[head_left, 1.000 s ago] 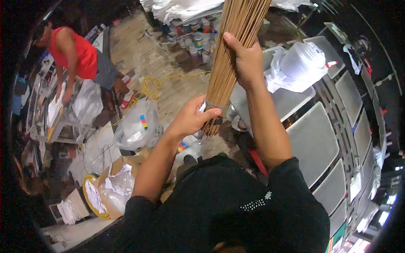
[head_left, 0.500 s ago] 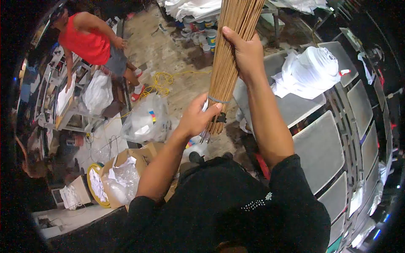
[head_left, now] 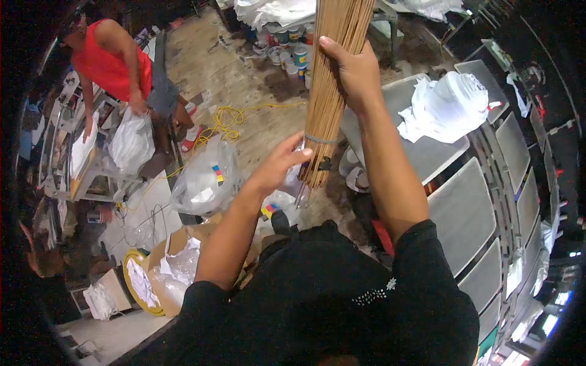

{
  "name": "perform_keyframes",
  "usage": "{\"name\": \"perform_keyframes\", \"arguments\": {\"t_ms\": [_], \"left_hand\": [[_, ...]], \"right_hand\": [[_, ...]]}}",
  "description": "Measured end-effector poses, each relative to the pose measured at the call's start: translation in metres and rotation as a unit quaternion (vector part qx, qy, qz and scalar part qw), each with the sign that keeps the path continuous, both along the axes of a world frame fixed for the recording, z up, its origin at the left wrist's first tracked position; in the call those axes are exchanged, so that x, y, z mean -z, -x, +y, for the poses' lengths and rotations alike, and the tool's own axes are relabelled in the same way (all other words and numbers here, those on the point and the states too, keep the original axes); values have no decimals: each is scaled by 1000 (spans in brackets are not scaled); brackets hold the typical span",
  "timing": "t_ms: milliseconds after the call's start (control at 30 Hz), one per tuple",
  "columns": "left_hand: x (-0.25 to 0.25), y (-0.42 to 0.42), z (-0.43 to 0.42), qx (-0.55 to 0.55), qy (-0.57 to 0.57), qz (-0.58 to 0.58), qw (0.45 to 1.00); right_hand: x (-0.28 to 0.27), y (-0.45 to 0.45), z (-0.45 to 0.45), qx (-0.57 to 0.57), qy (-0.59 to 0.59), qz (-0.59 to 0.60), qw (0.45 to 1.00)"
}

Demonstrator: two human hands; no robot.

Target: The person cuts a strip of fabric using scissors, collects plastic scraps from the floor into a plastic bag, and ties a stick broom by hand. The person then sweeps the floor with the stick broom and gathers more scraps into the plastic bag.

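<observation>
A stick broom [head_left: 332, 91], a long bundle of thin brown sticks, stands nearly upright in front of me, its top cut off by the frame edge. My right hand [head_left: 357, 73] grips its middle from the right, thumb across the front. Around the lower part runs a grey band [head_left: 320, 139], with a black tie [head_left: 325, 163] below it. My left hand [head_left: 282, 161] is at the left edge by the band, thumb touching the side. Its other fingers are partly hidden behind the sticks. Thin, shiny tips [head_left: 298, 200] stick out beneath the bundle; what they belong to is unclear.
Grey flat panels [head_left: 461, 213] line the right side, with a rolled white cloth [head_left: 448, 104] on one. At left, a person in a red top [head_left: 110, 61] leans over a bench. A yellow cord [head_left: 226, 125], plastic bags [head_left: 204, 180] and a cardboard box [head_left: 160, 259] lie on the floor.
My left thumb has slid left from the front of the stick broom to its edge. The right hand keeps its grip. The person in red has moved an arm down to a white bag.
</observation>
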State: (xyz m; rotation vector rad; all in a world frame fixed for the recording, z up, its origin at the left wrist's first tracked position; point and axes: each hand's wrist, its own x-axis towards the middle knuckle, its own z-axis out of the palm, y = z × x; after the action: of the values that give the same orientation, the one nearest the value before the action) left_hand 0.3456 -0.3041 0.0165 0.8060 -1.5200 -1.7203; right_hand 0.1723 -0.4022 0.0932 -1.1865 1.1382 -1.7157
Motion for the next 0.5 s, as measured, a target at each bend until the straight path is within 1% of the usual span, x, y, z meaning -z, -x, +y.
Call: {"name": "perform_keyframes", "arguments": {"t_ms": [67,100,133,167,200,233,300,333,367,433,500], "left_hand": [[21,-32,-12,-48,-13,26,998],[32,-49,-17,-47,-11,31,998],[44,-68,-20,-35,-52,5,998],[60,-87,-22,-22,-95,-22,995],[84,-105,-24,-8,-72,-51,996],[81,-115,-24,-5,-71,-47,996],[72,-133,-24,59,-153,-67,984],[79,-137,-27,76,-156,-25,984],[78,-135,-25,81,-156,-23,984],[68,-118,-19,-9,-203,129,971],[51,-102,-23,-21,-189,139,972]], "right_hand": [[-9,-12,-5,9,-11,-4,1000],[-13,-17,-9,17,-26,-13,999],[-13,-19,-16,18,14,-12,1000],[-15,-23,-19,20,15,-8,1000],[-20,-28,-22,31,14,-30,999],[-26,-33,-24,41,14,-50,998],[-32,-40,-28,35,22,-57,998],[-32,-40,-34,45,36,-56,997],[-32,-41,-39,55,50,-54,996],[-34,-49,-42,65,63,-47,995],[-37,-62,-37,63,79,-77,992]]}}
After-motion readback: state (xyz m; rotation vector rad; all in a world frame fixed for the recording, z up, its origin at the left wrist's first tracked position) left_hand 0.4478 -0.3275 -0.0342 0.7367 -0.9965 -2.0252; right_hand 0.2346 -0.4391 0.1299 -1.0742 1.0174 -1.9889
